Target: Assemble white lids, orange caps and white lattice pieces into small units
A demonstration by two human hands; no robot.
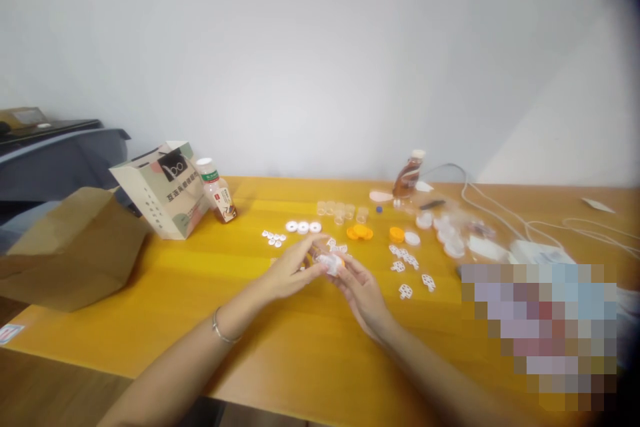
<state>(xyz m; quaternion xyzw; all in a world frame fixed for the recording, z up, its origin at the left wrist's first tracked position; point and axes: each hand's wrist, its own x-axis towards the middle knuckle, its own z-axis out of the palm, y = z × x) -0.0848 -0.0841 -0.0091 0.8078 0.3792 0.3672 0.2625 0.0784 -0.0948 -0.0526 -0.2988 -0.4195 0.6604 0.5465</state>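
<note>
Both my hands meet over the middle of the orange table (280,340). My left hand (293,270) and my right hand (361,290) pinch together a small clear plastic piece with an orange part (331,262) between the fingertips. A thin bracelet sits on my left wrist. Just beyond the hands lie small white plastic parts (274,237), three white rings (303,227), orange caps (360,232) and a row of small clear cups (340,209).
A brown paper bag (75,247) and a printed paper carrier bag (165,190) stand at the left, a drink bottle (217,190) beside them. Another bottle (409,173), white lids (447,237) and white cables (525,220) lie at the right. A blurred patch covers the lower right.
</note>
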